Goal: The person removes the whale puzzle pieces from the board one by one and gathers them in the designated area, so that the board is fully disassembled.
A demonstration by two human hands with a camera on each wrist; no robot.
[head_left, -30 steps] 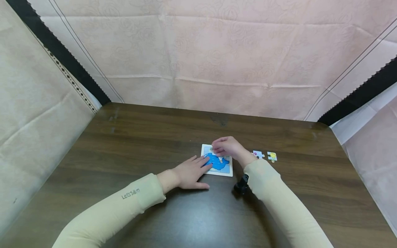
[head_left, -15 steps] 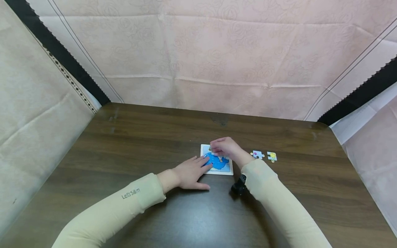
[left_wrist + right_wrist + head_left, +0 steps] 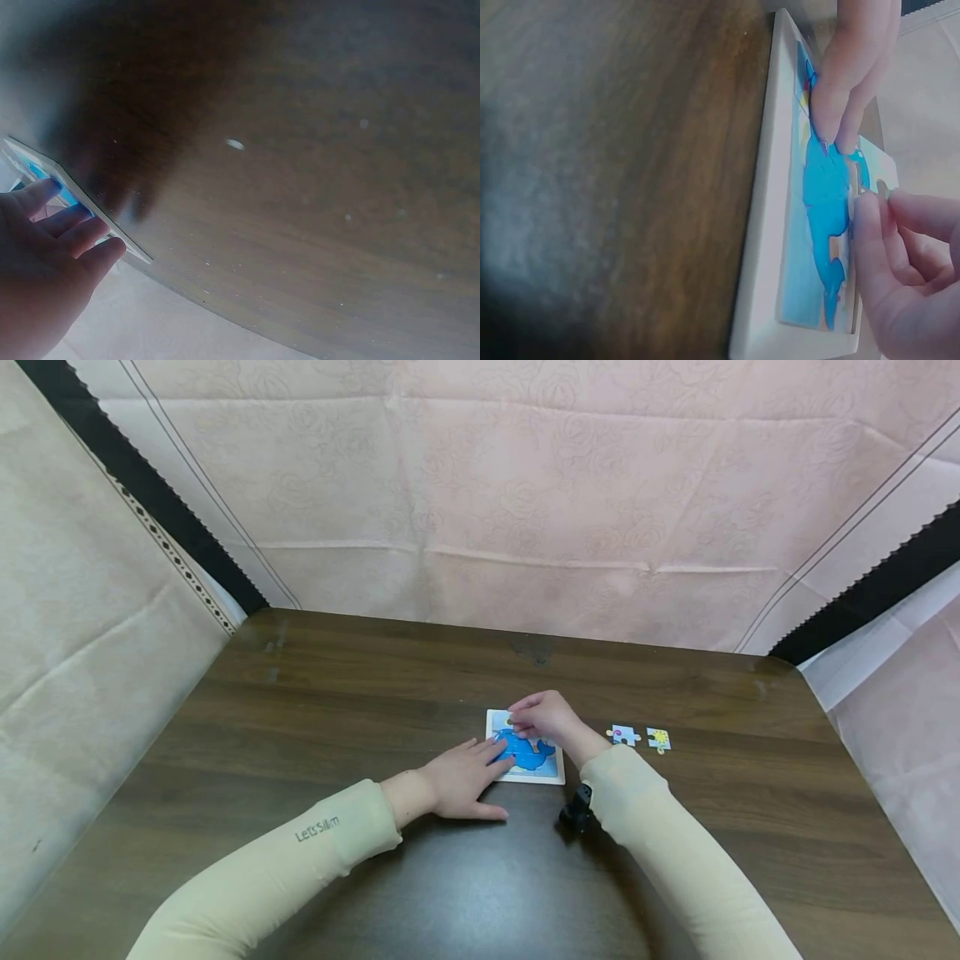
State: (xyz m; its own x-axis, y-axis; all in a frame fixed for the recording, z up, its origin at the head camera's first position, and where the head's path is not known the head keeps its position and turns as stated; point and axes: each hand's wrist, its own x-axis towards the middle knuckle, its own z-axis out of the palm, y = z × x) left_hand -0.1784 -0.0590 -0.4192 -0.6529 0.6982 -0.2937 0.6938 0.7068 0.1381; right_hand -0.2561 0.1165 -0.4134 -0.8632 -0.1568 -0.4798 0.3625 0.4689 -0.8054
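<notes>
A small jigsaw puzzle in a white-edged tray (image 3: 558,770) lies on the table, with a blue animal picture (image 3: 826,187) on a light blue ground. My left hand (image 3: 467,778) is spread flat, its fingertips resting on the tray's left part. In the right wrist view those fingers press down on the blue picture. My right hand (image 3: 546,714) is over the upper right of the tray, thumb and forefinger pinching a small puzzle piece (image 3: 883,187) at an open gap with a brownish bottom. Most of that piece is hidden by the fingers.
Two loose puzzle pieces lie right of the tray: one pale blue with a pink mark (image 3: 623,735), one with a yellow shape (image 3: 659,740). A black wrist camera (image 3: 575,810) hangs under the right sleeve. Pale cloth (image 3: 480,485) hangs behind the brown table (image 3: 360,693).
My right hand has shifted slightly left over the tray, baring more of the pale blue loose piece. The tray has turned a little. My left hand stays in place.
</notes>
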